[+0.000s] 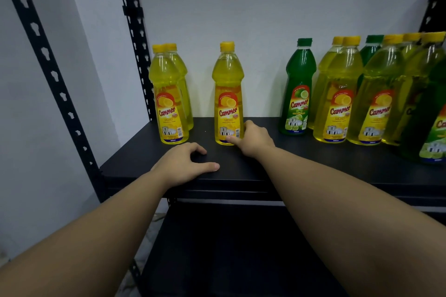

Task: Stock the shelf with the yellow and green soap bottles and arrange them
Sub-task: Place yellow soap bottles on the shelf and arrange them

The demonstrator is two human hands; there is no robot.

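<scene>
From my head camera, looking down at the black shelf [277,171], my right hand [253,142] is at the base of the lone yellow lemon bottle [228,94] in the middle, thumb across its front low down and fingers curled round its right side, closed lightly on it rather than clamped. My left hand [185,164] rests flat on the shelf near the front edge, fingers loosely spread, holding nothing, just left of that bottle and not touching it. To the left stands a pair of yellow bottles [169,96], one behind the other, near the black upright post [132,38]. To the right, well apart across a gap, is a green lime bottle [298,87], then a crowded cluster of yellow and green bottles [362,94] running off the frame edge. Here is the risk as I judge it: I'm gripping so low on a tall, narrow bottle that any quick sideways slide could tip it, and it might knock the pair on the left. If I drag it toward the right group, that bunch is packed tight and one bump could topple several. Both forearms reach forward and slightly inward, wrists low over the shelf, the right stretched further in than the left.
</scene>
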